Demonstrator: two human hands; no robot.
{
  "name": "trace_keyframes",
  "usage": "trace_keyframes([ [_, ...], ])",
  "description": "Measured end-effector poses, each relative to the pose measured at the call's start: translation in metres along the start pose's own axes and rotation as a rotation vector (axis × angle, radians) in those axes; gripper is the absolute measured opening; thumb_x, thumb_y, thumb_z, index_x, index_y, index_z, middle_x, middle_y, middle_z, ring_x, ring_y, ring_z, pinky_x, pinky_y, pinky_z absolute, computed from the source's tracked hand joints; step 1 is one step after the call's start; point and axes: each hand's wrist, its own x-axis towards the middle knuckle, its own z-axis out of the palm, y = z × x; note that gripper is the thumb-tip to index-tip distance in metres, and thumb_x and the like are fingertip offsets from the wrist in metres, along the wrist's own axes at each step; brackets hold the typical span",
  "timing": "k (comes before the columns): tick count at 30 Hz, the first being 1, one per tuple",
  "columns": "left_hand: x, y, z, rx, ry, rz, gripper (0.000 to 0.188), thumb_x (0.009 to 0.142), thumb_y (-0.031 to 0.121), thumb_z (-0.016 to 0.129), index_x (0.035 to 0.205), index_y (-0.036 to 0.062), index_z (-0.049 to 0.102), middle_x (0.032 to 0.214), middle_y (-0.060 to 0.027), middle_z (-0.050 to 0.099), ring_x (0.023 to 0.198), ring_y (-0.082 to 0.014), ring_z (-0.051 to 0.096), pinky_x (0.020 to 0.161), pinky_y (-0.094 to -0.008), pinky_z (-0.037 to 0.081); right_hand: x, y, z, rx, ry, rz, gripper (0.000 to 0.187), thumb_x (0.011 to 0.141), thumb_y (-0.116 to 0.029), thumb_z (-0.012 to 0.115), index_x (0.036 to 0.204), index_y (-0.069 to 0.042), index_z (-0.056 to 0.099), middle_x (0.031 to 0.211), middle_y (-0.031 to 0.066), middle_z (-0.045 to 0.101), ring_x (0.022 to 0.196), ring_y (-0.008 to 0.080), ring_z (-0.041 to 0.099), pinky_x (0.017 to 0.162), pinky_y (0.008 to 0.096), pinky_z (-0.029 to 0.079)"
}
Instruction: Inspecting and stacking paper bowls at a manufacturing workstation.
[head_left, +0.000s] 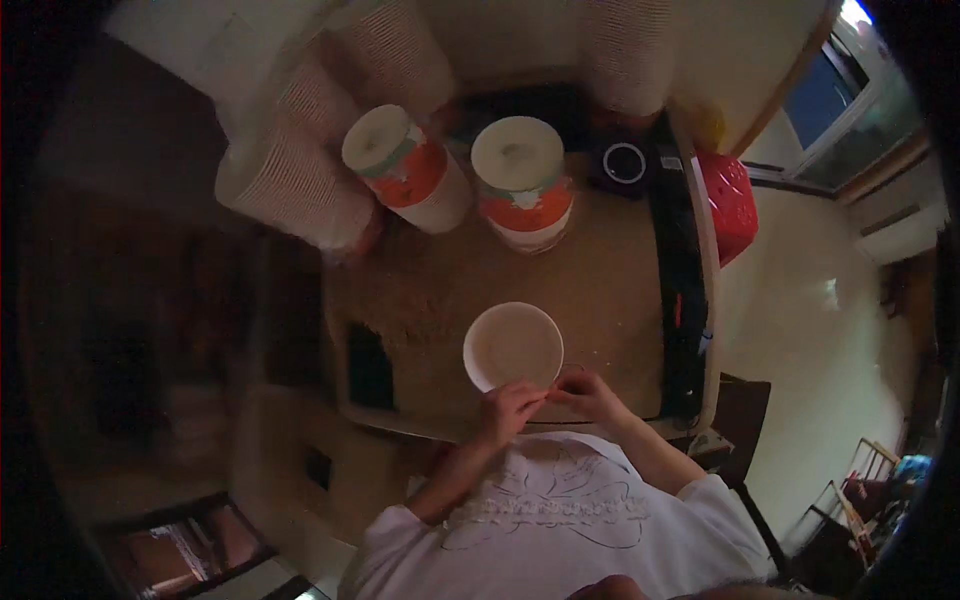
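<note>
A round white bowl point(514, 346), its open top facing up, is at the near part of the brown tabletop. My left hand point(510, 410) is at the bowl's near rim, its fingers closed in a pinch. My right hand point(590, 393) comes in from the right, also pinching, and its fingertips meet those of the left just beside the rim. Whatever lies between the fingertips is too small to make out. Beyond the bowl stand two tall white tubs with orange and green bands: a tub point(522, 190) in the middle and a tilted-looking tub point(410, 170) to its left.
Tall stacks of white bowls point(295, 185) in clear wrapping line the far left, with another stack point(628, 55) at the far right. A dark device with a pale ring point(624, 163) sits near the table's right edge. Past that edge is a red plastic stool point(728, 205).
</note>
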Motion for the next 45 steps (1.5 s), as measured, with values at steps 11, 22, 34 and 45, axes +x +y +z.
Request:
trace_keyframes([
  [11, -0.032, -0.034, -0.01, -0.103, 0.251, -0.138, 0.005, 0.073, 0.004, 0.057, 0.078, 0.0026, 0.056, 0.072, -0.0116, 0.054, 0.067, -0.0272, 0.055, 0.057, -0.0335, 0.044, 0.02, -0.048, 0.052, -0.49, 0.046, -0.032, 0.006, 0.078, -0.008, 0.058, 0.082, -0.004, 0.058, 0.061, -0.0032, 0.051, 0.056, 0.0033, 0.039, 0.048, 0.0205, 0.034],
  [22, -0.046, -0.049, -0.029, -0.174, 0.333, -0.2, 0.007, 0.081, 0.007, 0.048, 0.083, 0.0013, 0.052, 0.076, -0.0125, 0.053, 0.07, -0.0243, 0.054, 0.061, -0.031, 0.042, 0.042, -0.043, 0.085, -0.7, -0.001, -0.05, 0.012, 0.074, -0.006, 0.061, 0.086, -0.006, 0.058, 0.067, -0.0003, 0.056, 0.059, 0.0041, 0.046, 0.052, 0.0196, 0.039],
  [34, -0.068, -0.115, -0.015, -0.179, 0.607, -0.361, 0.014, 0.075, 0.007, 0.058, 0.088, 0.002, 0.055, 0.083, -0.0084, 0.058, 0.072, -0.0182, 0.056, 0.065, -0.0279, 0.045, 0.083, -0.009, 0.087, -0.967, 0.033, -0.044, 0.012, 0.074, -0.017, 0.058, 0.081, -0.007, 0.058, 0.052, 0.0085, 0.049, 0.046, 0.0082, 0.045, 0.043, 0.0262, 0.036],
  [45, -0.061, -0.13, -0.008, -0.103, 0.511, -0.432, 0.015, 0.069, 0.005, 0.061, 0.082, 0.0019, 0.056, 0.076, -0.01, 0.056, 0.068, -0.0227, 0.056, 0.061, -0.0314, 0.045, 0.094, 0.01, 0.081, -0.828, 0.031, -0.19, 0.011, 0.072, -0.018, 0.058, 0.078, -0.009, 0.06, 0.064, 0.0127, 0.057, 0.057, 0.0227, 0.059, 0.051, 0.0318, 0.045],
])
